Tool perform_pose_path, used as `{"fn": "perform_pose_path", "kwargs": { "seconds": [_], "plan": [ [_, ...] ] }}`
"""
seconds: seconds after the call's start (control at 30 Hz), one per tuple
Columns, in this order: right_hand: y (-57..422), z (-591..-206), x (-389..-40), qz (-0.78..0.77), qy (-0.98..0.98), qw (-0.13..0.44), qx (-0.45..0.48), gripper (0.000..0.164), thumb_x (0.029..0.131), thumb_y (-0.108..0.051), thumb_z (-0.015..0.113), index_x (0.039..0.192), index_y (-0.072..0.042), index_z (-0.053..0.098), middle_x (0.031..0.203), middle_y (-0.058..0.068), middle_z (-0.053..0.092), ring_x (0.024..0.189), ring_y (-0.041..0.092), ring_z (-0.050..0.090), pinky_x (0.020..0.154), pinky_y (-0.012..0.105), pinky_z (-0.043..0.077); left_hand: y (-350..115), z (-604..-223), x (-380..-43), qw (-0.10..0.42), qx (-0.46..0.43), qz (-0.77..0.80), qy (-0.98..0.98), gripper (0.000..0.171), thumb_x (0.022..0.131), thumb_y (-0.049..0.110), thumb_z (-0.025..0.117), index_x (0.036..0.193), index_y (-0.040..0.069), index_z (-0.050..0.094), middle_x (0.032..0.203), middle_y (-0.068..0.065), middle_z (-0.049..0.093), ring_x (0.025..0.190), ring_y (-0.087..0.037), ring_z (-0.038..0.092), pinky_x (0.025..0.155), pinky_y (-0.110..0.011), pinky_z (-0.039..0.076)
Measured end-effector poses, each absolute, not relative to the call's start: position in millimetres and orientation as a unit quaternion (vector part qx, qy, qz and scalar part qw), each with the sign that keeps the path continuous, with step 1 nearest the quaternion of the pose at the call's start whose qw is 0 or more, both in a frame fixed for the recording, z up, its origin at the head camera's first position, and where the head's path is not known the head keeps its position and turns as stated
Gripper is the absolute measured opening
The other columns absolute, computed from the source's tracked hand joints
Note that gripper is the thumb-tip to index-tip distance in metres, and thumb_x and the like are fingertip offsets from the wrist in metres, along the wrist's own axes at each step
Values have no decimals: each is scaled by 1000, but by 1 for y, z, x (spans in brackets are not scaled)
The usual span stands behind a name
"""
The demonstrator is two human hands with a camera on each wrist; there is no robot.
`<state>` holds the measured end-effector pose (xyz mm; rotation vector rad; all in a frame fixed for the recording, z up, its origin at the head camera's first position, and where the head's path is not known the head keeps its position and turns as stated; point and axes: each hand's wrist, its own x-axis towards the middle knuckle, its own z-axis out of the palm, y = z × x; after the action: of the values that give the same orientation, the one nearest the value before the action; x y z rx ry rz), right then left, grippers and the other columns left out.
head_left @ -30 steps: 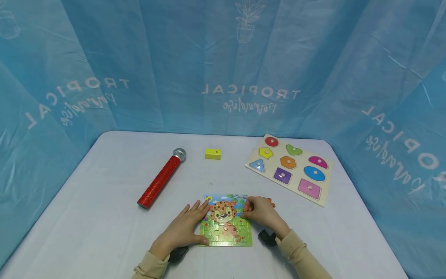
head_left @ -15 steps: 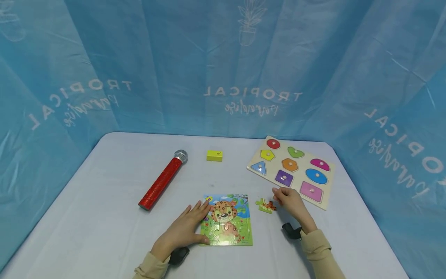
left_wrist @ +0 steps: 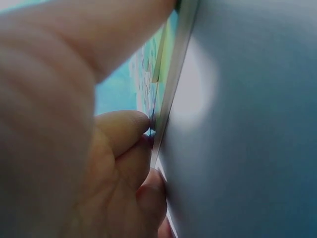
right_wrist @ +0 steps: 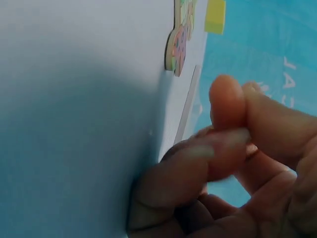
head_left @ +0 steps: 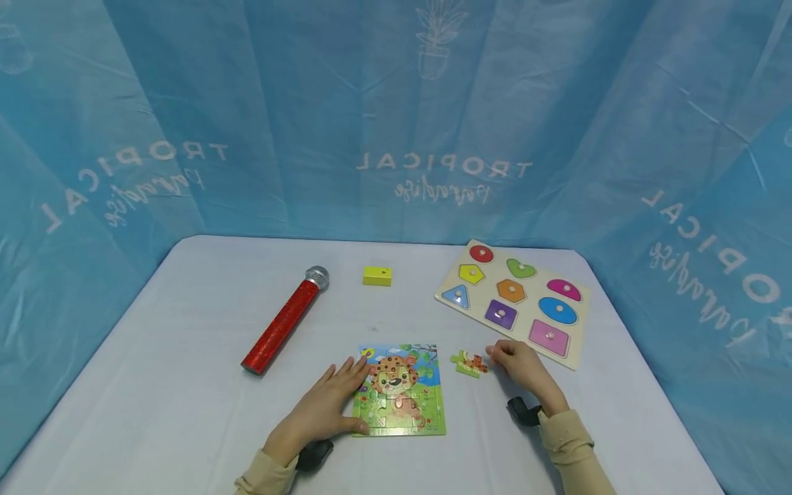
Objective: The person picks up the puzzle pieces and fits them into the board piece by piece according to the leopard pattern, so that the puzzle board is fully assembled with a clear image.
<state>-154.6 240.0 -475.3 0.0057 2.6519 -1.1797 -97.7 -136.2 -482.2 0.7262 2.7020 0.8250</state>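
Observation:
A small leopard jigsaw puzzle lies on the white table in front of me. My left hand rests on its left side, fingers spread over the edge and thumb along the bottom left corner. Close up, the left wrist view shows fingertips against the board's edge. To the right of the puzzle are loose jigsaw pieces, partly overlapping. Just right of these, my right hand rests near the table with fingers loosely curled. Nothing shows between its fingers in the right wrist view, where a spotted piece lies beyond them.
A wooden shape board with knobbed coloured pieces lies at the back right, close to my right hand. Toward the back stand a yellow block and, on the left, a red toy microphone. Blue curtains hang behind the table.
My right hand has left the puzzle's right edge and moved right, past the loose pieces, which are now uncovered. Over the last half second it shifts only slightly. My left hand stays put.

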Motion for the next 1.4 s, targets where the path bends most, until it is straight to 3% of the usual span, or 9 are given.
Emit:
{"fn": "perform_pose_path", "kwargs": {
  "seconds": [0.13, 0.27, 0.4, 0.5, 0.63, 0.83, 1.03, 1.2, 1.4],
  "plan": [
    [237, -476, -154, -395, 911, 117, 1, 34, 99, -31, 54, 77, -6, 62, 64, -2, 41, 60, 13, 37, 53, 23, 27, -137, -483, -98, 111, 241, 286, 921, 102, 68, 46, 82, 149, 3, 35, 158, -15, 31, 147, -40, 23, 120, -60, 16],
    [235, -478, -153, -392, 914, 105, -9, 20, 91, -29, 67, 90, -9, 66, 67, 0, 43, 62, 14, 40, 52, 22, 30, -137, -484, -98, 113, 240, 288, 920, 102, 69, 46, 81, 149, 4, 35, 158, -14, 31, 147, -39, 23, 120, -60, 16],
    [231, -479, -150, -381, 916, 116, -34, 41, 76, -26, 82, 109, -8, 64, 77, 4, 44, 70, 16, 41, 56, 24, 31, -137, -484, -97, 113, 242, 286, 920, 102, 69, 46, 81, 149, 4, 34, 158, -14, 31, 147, -39, 23, 120, -60, 16],
    [227, -479, -149, -372, 919, 129, -30, 46, 72, -23, 85, 109, -9, 61, 80, 4, 43, 73, 17, 40, 58, 26, 31, -137, -483, -97, 112, 243, 287, 920, 102, 69, 44, 82, 149, 4, 35, 158, -14, 31, 147, -39, 23, 120, -60, 16],
    [225, -480, -148, -371, 920, 122, -32, 37, 75, -16, 82, 103, -9, 59, 79, 4, 45, 72, 17, 42, 58, 26, 32, -136, -482, -97, 110, 242, 284, 921, 102, 69, 43, 82, 149, 4, 35, 158, -14, 31, 147, -39, 23, 120, -59, 16],
    [224, -478, -150, -434, 893, 105, -50, 18, 87, -14, 72, 93, -4, 59, 82, 5, 59, 68, 12, 51, 55, 20, 45, -136, -483, -96, 110, 242, 284, 921, 102, 68, 44, 82, 150, 4, 34, 158, -15, 31, 147, -39, 23, 120, -60, 16],
    [199, -473, -143, -514, 838, 150, -105, 23, 93, -14, 65, 106, 4, 63, 89, 12, 66, 69, 11, 59, 56, 22, 51, -138, -482, -95, 114, 240, 287, 921, 102, 69, 45, 81, 149, 3, 35, 158, -15, 30, 147, -39, 23, 120, -60, 16],
    [159, -472, -127, -490, 834, 181, -180, 17, 91, -15, 66, 101, -1, 68, 82, 9, 68, 69, 12, 63, 60, 21, 51, -137, -481, -95, 114, 244, 290, 918, 101, 69, 45, 81, 149, 3, 35, 158, -15, 30, 147, -39, 23, 120, -60, 16],
    [124, -471, -111, -447, 847, 176, -228, 7, 89, -16, 69, 94, -12, 70, 76, 1, 67, 60, 5, 57, 55, 19, 48, -137, -482, -96, 106, 249, 288, 918, 102, 69, 45, 81, 149, 2, 35, 158, -15, 30, 147, -40, 24, 119, -61, 17]
  ]
}}
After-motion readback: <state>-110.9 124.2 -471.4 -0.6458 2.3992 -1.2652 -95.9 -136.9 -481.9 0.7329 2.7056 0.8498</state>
